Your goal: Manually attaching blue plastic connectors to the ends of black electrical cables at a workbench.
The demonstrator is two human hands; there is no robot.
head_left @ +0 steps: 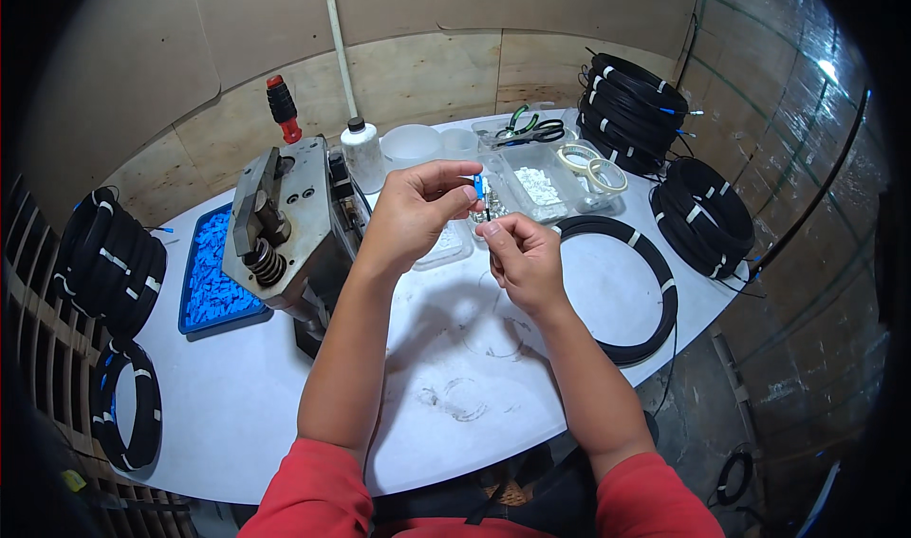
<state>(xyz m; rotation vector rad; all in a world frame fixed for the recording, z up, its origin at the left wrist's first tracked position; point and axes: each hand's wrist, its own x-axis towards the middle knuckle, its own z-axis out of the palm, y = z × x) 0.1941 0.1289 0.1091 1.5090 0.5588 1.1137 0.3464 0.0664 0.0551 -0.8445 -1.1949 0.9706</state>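
Two hands — left hand point(410, 211), right hand point(520, 258) — blue connector point(478, 189) upright.

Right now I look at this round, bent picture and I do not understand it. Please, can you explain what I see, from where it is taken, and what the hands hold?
The picture comes from a wide camera worn on a person's head, looking down; that is why the edges bend. There is no robot, only a person in red sleeves at a white table.

The left hand pinches a small blue connector piece at its fingertips. The right hand is closed just beside it, pinching something too thin to make out.

On the table: a grey metal press tool with a spring and a red handle, a blue tray of small blue parts, clear plastic boxes with white parts, a white bottle, scissors, tape rolls and coils of black cable.
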